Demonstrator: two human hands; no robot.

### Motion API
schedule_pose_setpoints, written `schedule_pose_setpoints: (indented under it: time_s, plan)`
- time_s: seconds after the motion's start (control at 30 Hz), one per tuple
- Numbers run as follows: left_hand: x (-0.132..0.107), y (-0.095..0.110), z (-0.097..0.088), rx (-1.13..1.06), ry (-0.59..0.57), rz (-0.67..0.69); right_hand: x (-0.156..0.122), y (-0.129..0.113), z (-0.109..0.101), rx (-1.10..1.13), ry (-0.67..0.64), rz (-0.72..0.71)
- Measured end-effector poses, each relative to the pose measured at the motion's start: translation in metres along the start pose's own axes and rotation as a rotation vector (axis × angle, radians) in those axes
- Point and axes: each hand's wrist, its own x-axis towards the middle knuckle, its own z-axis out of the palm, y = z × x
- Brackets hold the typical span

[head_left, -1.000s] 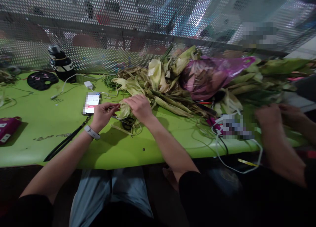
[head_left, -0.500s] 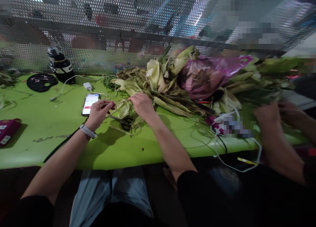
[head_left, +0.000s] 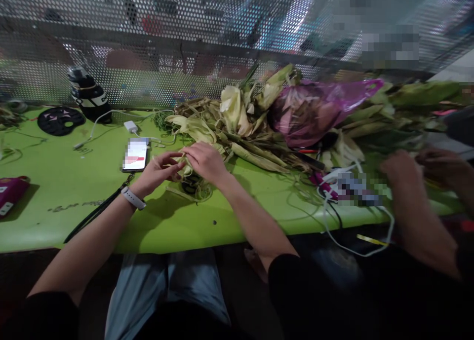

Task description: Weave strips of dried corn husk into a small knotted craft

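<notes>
My left hand (head_left: 157,173), with a pale watch on the wrist, is closed in a pinch above the green table (head_left: 177,231). Its fingertips meet those of my right hand (head_left: 206,165) at a pale strip of corn husk (head_left: 188,169). My right hand is bent over the same strip and hides part of it. Under the hands lie black scissors (head_left: 190,184), partly covered, and thin husk shreds (head_left: 203,191). A heap of corn husks (head_left: 255,157) lies just beyond my right hand. A phone (head_left: 135,155) with a lit screen rests left of my left hand.
A pink plastic bag (head_left: 314,113) sits among the husks. White cables (head_left: 370,253) and a purple power strip (head_left: 326,183) lie to the right, near another person's hands (head_left: 403,170). At the left are a black bottle (head_left: 90,97), a black palette-shaped item (head_left: 61,120) and a purple box (head_left: 13,194).
My hands have come together over the husk strip. The left moved right, and the right moved slightly left. The scissors are more covered than before.
</notes>
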Motion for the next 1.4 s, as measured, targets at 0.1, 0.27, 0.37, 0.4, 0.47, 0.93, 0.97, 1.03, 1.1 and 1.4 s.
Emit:
schedule_pose_setpoints:
  time_s: [0.1, 0.27, 0.37, 0.4, 0.47, 0.93, 0.97, 1.03, 1.1, 1.4]
  plan:
    - [0.0, -0.004, 0.003, 0.011, 0.025, 0.042, 0.0, -0.003, 0.001, -0.005, 0.03, -0.002]
    - [-0.001, -0.004, 0.006, -0.014, 0.056, 0.078, 0.0, -0.004, 0.0, -0.019, 0.043, -0.013]
    - [-0.003, -0.005, 0.005, 0.038, 0.046, 0.075, -0.001, -0.005, 0.0, -0.049, 0.049, -0.046]
    - [-0.003, -0.005, 0.004, 0.054, 0.041, 0.079, -0.001, -0.006, 0.0, -0.063, 0.058, -0.057]
    - [-0.003, -0.007, 0.004, 0.084, 0.034, 0.089, -0.002, -0.006, 0.002, -0.081, 0.074, -0.073]
    - [0.003, -0.015, -0.002, 0.182, 0.021, 0.225, -0.002, 0.0, -0.003, -0.08, 0.122, 0.008]
    - [0.004, -0.016, -0.005, 0.285, 0.076, 0.252, -0.002, 0.001, -0.003, -0.079, 0.124, 0.015]
    - [0.007, -0.016, -0.01, 0.576, 0.172, 0.322, -0.002, 0.004, -0.002, -0.087, 0.133, 0.016]
    - [0.008, -0.013, -0.012, 0.802, 0.257, 0.429, -0.001, 0.006, 0.0, -0.1, 0.143, 0.015]
    - [0.004, 0.0, -0.007, 0.927, 0.177, 0.632, 0.0, 0.009, 0.004, -0.088, 0.109, 0.079]
